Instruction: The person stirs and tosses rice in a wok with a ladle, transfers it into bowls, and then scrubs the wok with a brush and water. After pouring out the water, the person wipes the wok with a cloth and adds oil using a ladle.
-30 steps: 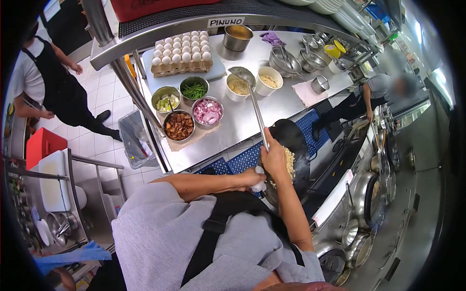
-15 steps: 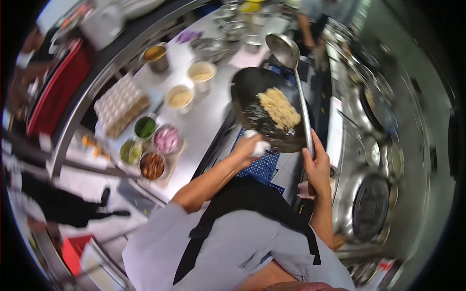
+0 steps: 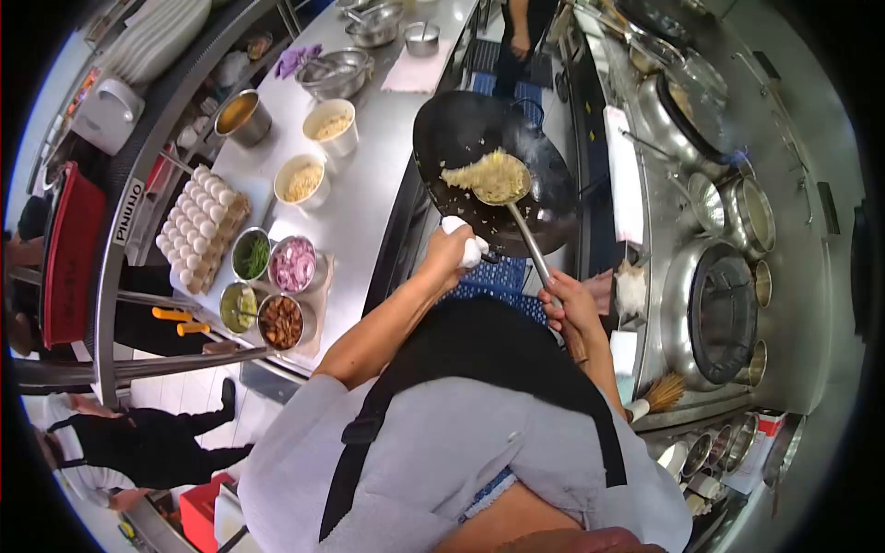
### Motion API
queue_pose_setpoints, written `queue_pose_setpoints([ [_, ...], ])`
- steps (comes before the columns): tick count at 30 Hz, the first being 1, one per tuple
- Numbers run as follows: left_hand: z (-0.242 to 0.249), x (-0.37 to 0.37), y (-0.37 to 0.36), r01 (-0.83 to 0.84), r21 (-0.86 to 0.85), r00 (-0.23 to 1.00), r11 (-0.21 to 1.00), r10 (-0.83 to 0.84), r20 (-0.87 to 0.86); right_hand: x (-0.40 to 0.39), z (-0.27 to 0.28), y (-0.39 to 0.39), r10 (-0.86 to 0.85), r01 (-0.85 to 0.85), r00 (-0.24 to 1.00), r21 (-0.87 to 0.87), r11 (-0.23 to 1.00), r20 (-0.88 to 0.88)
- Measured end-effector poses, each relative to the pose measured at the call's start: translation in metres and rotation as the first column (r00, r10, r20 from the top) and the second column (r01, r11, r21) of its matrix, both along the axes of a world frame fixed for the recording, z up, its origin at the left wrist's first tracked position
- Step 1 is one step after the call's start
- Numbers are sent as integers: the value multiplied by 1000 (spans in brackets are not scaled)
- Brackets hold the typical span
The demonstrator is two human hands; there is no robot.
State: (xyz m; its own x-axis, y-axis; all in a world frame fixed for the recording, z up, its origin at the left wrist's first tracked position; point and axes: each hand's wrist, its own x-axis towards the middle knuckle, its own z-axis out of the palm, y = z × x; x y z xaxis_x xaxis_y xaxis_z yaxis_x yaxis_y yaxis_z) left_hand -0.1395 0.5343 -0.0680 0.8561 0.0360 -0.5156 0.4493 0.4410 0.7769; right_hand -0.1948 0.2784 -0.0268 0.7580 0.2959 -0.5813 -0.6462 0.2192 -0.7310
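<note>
My left hand is closed around a folded white cloth at the near rim of a black wok, holding the wok up in front of me. My right hand grips the handle of a long metal ladle. The ladle's bowl is inside the wok and heaped with yellowish fried rice. Loose grains are scattered over the wok's dark surface, and a little steam shows near its far side. The cloth hides the part of the wok under my left fingers.
Left on the steel counter stand an egg tray, two white tubs of rice, and tins of chopped greens, onion and browned pieces. Wok burners line the right. Other people stand ahead and at left.
The ladle has come down from upright beside the wok into it, and its bowl now holds rice. The rice clump has been broken up. My view has turned slightly.
</note>
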Motion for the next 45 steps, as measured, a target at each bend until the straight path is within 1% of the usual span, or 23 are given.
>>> queue_pose_setpoints([
  [1,9,-5,1,14,-53,998,999,-18,-66,-2,-5,-5,9,-8,1000,37,999,-28],
  [2,3,-14,0,18,-40,994,999,-22,-111,-11,-4,-11,29,-29,998,-1,1000,-55],
  [3,-6,-22,-2,19,-32,988,999,-23,-153,-14,-10,-18,5,-5,998,2,1000,-62],
  [4,-20,-25,1,22,-67,990,998,-31,-138,-19,-20,-23,-18,18,997,3,1000,-74],
  [7,-22,-26,8,6,-70,971,998,-22,-240,-19,-34,-23,-98,98,989,-1,995,-110],
  [9,-21,-26,11,18,-18,970,1000,-22,-241,-9,-33,-21,-111,114,986,16,993,-120],
  [10,-26,-26,13,8,-15,976,1000,-11,-220,-5,-30,-29,-74,79,992,51,996,-106],
  [13,-18,-26,19,6,-32,983,999,-12,-185,4,-27,-23,-38,41,997,48,998,-67],
  [17,-2,-21,30,3,-54,991,999,-11,-131,29,-12,-12,69,-67,997,111,992,-17],
  [19,-3,-21,33,-53,-69,995,996,47,-91,42,10,6,121,-123,992,118,985,25],
  [22,-1,-19,38,-63,-46,997,997,61,-48,70,36,41,218,-229,972,162,960,82],
  [23,-7,-19,38,-76,-55,996,996,73,-57,83,38,55,269,-289,954,155,945,135],
  [25,-13,-19,43,-27,-42,999,999,26,-40,111,45,86,349,-385,908,132,913,233],
  [26,-14,-21,44,-52,-64,998,997,51,-21,124,54,105,380,-417,887,99,903,263],
  [29,-14,-25,45,-85,-110,996,990,87,14,156,63,160,506,-490,760,-150,858,408],
  [31,-7,-30,48,-80,-110,997,991,82,12,177,62,188,557,-492,693,-265,829,458],
  [32,-8,-31,50,-84,-59,996,995,84,2,184,60,199,585,-489,655,-322,811,479],
  [34,-10,-32,51,-66,-56,998,996,65,-19,195,55,215,638,-459,585,-444,770,501],
  [38,-20,-35,51,-44,-37,998,998,42,-52,210,23,229,693,-378,508,-591,713,512],
  [39,-22,-32,51,-43,-35,998,998,41,-48,224,-15,233,705,-232,388,-678,697,593],
  [40,-22,-31,51,-40,45,995,998,44,-94,219,-14,237,702,-179,389,-699,693,596],
  [43,-26,-31,48,-85,42,993,995,88,-79,207,-22,249,687,-69,387,-723,687,616],
  [45,-38,-28,49,-31,71,996,997,36,-81,202,-25,252,694,-24,372,-742,670,616],
])
